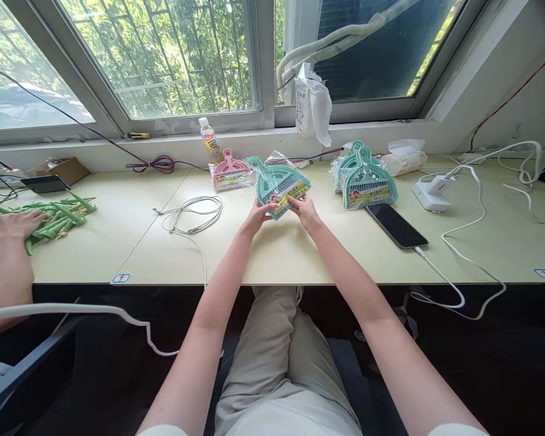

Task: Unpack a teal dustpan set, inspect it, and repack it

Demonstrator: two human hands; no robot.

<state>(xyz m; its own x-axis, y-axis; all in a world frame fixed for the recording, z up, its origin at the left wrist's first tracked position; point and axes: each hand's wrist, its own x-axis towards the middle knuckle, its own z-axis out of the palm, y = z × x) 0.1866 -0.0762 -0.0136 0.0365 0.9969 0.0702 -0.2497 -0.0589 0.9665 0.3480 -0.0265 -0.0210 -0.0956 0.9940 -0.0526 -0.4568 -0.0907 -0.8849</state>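
Left hand [257, 217] pinching the lower edge of a plastic-wrapped teal dustpan-and-brush set [276, 179]; right hand [305, 212] pinching its label end. Set tilted between the two hands, handle pointing up and left, near edge of desk [290, 257] beneath. Beyond left hand: wrapped pink set [231, 172], bottle [209, 140] behind it. Left of left hand: coiled cable [197, 216]; well apart, another person's hand [20, 224] on green stalks [63, 223]. Right of right hand: more wrapped teal sets [367, 180], dark phone [396, 226] just nearer.
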